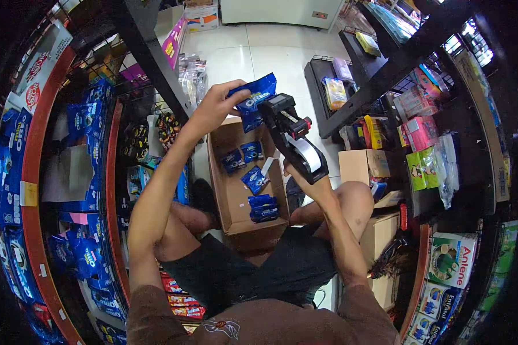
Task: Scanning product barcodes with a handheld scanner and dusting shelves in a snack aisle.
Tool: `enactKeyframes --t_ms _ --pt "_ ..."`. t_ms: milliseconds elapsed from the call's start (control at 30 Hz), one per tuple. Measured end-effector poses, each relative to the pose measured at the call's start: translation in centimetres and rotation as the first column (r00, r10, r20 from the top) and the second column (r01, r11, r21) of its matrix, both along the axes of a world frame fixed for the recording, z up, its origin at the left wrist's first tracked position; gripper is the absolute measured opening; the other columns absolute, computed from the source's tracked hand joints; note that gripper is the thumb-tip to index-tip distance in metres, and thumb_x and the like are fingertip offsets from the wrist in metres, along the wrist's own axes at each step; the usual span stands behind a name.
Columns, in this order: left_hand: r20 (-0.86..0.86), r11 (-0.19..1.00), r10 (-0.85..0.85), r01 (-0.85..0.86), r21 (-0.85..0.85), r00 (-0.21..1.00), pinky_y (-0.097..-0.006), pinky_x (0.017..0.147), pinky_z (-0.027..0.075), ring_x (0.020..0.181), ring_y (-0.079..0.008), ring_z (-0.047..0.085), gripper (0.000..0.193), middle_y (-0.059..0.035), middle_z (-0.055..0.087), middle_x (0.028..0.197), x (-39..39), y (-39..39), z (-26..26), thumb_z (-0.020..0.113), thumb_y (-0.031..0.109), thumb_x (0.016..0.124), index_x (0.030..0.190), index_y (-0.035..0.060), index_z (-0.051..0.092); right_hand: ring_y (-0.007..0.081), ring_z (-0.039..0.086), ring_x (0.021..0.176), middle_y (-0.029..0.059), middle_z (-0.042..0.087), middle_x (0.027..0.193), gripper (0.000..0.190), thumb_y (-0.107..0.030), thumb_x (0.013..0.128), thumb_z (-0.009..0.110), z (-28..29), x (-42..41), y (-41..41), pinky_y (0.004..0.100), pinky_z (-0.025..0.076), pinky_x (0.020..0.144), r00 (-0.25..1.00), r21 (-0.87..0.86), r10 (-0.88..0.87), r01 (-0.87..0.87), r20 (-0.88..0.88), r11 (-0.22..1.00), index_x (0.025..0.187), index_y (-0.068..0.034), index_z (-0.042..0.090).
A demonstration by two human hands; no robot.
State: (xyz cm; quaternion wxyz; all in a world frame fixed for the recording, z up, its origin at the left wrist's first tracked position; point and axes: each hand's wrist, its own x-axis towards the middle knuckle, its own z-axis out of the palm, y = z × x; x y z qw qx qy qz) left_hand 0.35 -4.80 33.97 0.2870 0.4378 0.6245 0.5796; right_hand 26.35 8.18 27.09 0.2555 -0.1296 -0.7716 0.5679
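Pinched between thumb and fingers, a blue Oreo snack packet [254, 100] hangs from my left hand [220, 103] above the far end of an open cardboard box [224, 207]. My right hand [311, 185] grips a black price-label gun [291, 129] loaded with a white label roll [307, 156]. The gun's head is close against the packet's right side; whether they touch I cannot tell. Several more blue Oreo packets [255, 179] lie loose on the box floor, and a white paper strip [267, 166] rests beside one of them.
To the left, store shelves with red edges [41, 172] hold blue Oreo cartons [80, 168]. Black wire racks with pink packs [421, 131] stand on the right, near open cartons [358, 166] and a feather duster [388, 258]. Pale floor tiles [241, 47] extend ahead.
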Motion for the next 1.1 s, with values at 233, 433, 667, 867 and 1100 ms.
enactKeyframes --t_ms 233,433,667,867,1100 --pt "0.123 0.994 0.110 -0.111 0.002 0.986 -0.0234 0.069 0.058 0.076 -0.0094 0.060 0.024 -0.0048 0.065 0.090 -0.1 -0.5 1.0 0.060 0.022 0.099 0.108 0.0006 0.065 0.0169 0.056 0.057 0.0100 0.068 0.071 0.016 -0.006 0.077 0.071 0.4 0.7 0.7 0.0295 0.047 0.055 0.999 0.013 0.008 -0.009 0.042 1.000 0.089 0.004 0.067" --pt "0.130 0.996 0.095 -0.094 -0.007 0.987 -0.0226 0.066 0.055 0.074 -0.0090 0.058 0.025 -0.0044 0.065 0.088 0.1 -0.3 0.8 0.059 0.022 0.099 0.108 -0.0003 0.066 0.0162 0.060 0.062 0.0100 0.069 0.076 0.019 -0.012 0.083 0.075 2.5 0.6 0.5 0.0305 0.049 0.057 0.982 0.197 -0.171 0.184 -0.080 0.963 0.093 0.003 0.068" --pt "-0.214 0.999 -0.033 0.037 0.013 0.976 -0.0219 0.059 0.044 0.066 -0.0075 0.050 0.025 -0.0028 0.061 0.080 4.3 1.4 -0.8 0.059 0.021 0.099 0.105 -0.0027 0.066 0.0160 0.064 0.070 0.0106 0.070 0.083 0.026 -0.018 0.087 0.077 0.5 -1.7 1.5 0.0303 0.050 0.061 0.889 0.069 -0.351 0.386 -0.295 0.920 0.101 0.002 0.067" --pt "-0.186 0.998 -0.060 0.053 -0.044 0.981 -0.0231 0.057 0.037 0.062 -0.0076 0.043 0.024 -0.0018 0.057 0.075 7.2 1.7 -1.1 0.059 0.019 0.098 0.103 -0.0039 0.065 0.0183 0.064 0.078 0.0120 0.067 0.094 0.029 -0.009 0.085 0.075 0.7 -0.7 1.1 0.0293 0.054 0.067 0.949 -0.067 -0.290 0.284 -0.119 0.956 0.109 0.003 0.063" --pt "-0.097 0.993 -0.112 0.107 -0.054 0.989 -0.0236 0.056 0.039 0.063 -0.0082 0.044 0.024 -0.0021 0.058 0.075 7.5 2.1 -1.5 0.060 0.018 0.098 0.105 -0.0043 0.065 0.0181 0.060 0.067 0.0100 0.067 0.081 0.030 -0.019 0.084 0.079 1.4 -0.6 1.0 0.0321 0.050 0.062 0.939 0.009 -0.323 0.326 -0.115 0.945 0.100 0.001 0.064"
